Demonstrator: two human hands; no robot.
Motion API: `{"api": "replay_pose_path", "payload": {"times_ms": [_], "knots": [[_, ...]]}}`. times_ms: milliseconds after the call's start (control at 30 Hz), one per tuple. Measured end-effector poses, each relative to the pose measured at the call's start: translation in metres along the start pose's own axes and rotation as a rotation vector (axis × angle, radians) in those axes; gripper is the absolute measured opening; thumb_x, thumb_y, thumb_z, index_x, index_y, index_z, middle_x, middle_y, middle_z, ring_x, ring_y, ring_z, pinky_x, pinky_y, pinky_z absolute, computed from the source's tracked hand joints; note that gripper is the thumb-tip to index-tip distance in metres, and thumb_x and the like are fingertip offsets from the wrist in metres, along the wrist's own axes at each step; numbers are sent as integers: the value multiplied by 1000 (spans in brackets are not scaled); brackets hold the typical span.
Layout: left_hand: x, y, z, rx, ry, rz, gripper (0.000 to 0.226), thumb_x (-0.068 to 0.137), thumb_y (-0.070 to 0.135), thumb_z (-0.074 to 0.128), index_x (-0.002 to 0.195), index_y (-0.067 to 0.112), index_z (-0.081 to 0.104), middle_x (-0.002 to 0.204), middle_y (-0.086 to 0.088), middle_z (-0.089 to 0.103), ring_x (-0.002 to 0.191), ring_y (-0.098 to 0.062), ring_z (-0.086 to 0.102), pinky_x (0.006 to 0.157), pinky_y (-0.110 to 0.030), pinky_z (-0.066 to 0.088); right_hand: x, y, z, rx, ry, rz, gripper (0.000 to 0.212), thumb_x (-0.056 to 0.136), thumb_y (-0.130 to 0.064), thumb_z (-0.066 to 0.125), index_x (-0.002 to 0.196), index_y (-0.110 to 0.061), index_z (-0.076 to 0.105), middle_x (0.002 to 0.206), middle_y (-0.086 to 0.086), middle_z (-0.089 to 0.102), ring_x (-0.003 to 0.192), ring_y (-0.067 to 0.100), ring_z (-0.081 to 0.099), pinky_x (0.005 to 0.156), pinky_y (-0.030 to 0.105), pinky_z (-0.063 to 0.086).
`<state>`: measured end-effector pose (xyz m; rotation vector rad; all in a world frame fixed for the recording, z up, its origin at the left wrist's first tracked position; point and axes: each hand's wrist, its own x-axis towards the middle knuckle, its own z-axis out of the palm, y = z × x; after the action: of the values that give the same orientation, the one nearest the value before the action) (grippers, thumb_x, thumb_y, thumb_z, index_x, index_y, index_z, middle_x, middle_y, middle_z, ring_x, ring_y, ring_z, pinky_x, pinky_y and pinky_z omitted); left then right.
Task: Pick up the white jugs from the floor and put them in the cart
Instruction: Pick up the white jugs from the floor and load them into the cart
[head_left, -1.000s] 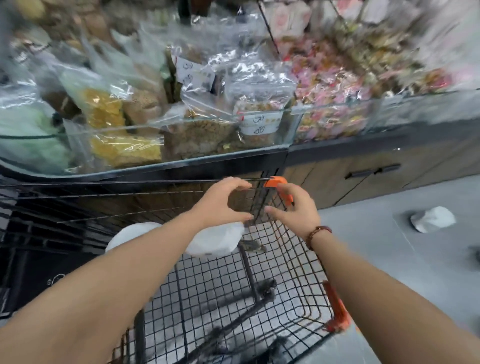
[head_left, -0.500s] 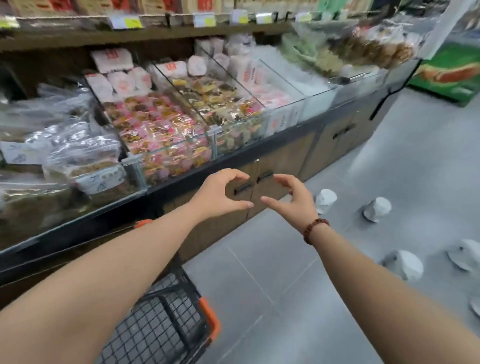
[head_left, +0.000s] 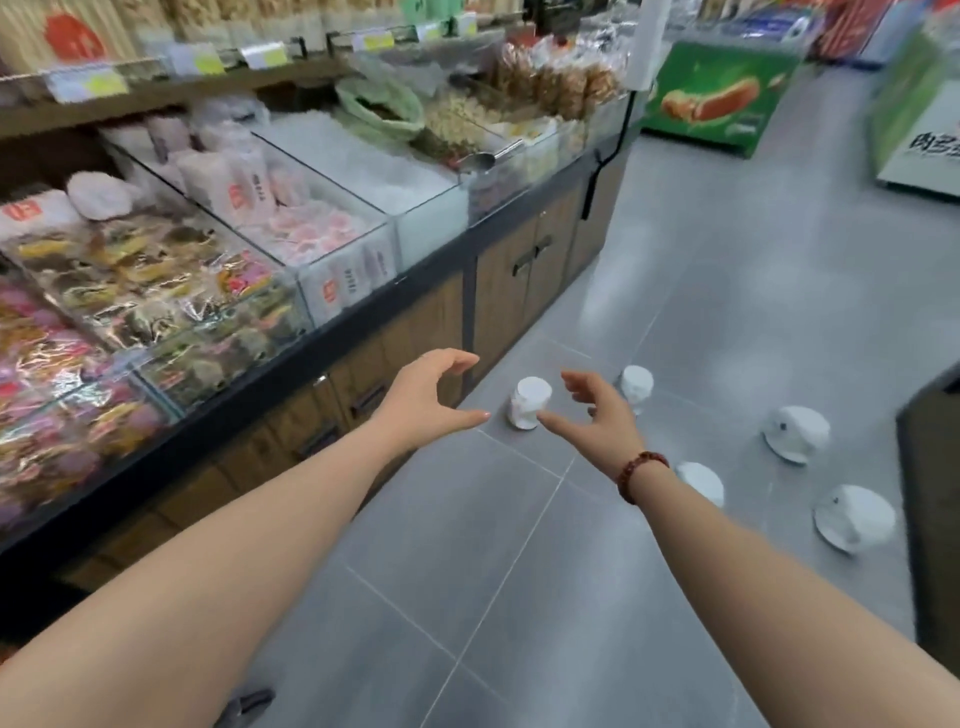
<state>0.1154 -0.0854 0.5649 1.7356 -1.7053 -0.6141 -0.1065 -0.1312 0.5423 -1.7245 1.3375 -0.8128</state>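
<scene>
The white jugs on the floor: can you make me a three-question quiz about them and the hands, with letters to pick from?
1. Where does the jug seen between the two hands stand?
A. on the grey floor near the wooden counter
B. on the shelf
C. in a glass bin

2. How many white jugs show on the floor?
A. two
B. five
C. nine

3. What are the hands doing?
A. both squeeze a jug
B. both are open and hold nothing
C. one holds a bag

Answers:
1 A: it stands on the floor tiles beside the counter.
2 B: that one, another behind the right hand, one by the wrist, and two more to the right.
3 B: the left hand and the right hand have spread fingers with nothing in them.
</scene>
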Motion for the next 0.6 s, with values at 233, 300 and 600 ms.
{"api": "replay_pose_path", "payload": {"times_ms": [233,300,600], "knots": [[123,-33,47,-69,-54,-79,57,74,31,81,125,24,56,128,7,56,108,-2,47,91,-19,35,108,59,-24,-26,72,109,58,73,-25,80,125,-16,54,120,-2,56,107,13,53,95,28,42],[166,-47,63,-101,-73,-116,58,73,30,81,125,25,55,127,6,55,105,-3,47,88,-20,35,144,73,-24,-21,102,149,57,74,-24,79,125,-15,55,119,-1,56,106,13,52,96,27,41],[328,-87,115,-88,-174,-247,72,71,31,83,134,23,48,138,4,48,121,-12,48,93,-23,36,283,116,-35,-15,74,273,60,77,-22,78,130,-14,51,125,2,53,108,13,49,89,23,35]]}}
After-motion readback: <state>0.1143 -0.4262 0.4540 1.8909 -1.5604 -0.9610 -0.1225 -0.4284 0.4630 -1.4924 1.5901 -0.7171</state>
